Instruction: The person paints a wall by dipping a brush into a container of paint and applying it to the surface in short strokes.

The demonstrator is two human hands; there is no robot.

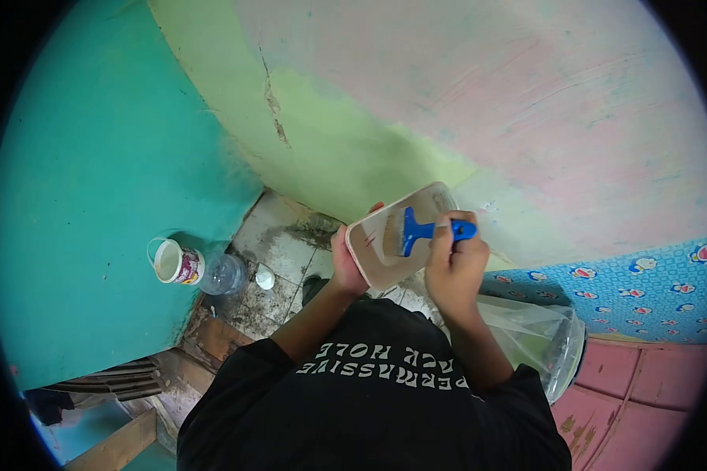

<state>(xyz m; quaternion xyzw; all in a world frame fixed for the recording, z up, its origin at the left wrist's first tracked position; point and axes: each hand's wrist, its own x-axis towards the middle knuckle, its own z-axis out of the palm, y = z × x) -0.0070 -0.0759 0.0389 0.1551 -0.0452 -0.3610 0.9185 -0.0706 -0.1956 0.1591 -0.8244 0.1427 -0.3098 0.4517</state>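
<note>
My left hand grips a shallow rectangular plastic tub by its left edge, with a fingertip showing over the far side. Inside the tub is a pale pinkish-brown coating. My right hand is closed round the blue handle of a wide paintbrush. The brush's bristles point left and lie over the inside of the tub. Both hands are held in front of my body, near the green and pink painted wall.
A white bucket with a printed label stands at the left beside a clear plastic bottle. A small white cup is on the dirty tiled floor. Planks lie lower left. Clear plastic sheeting hangs by patterned wallpaper.
</note>
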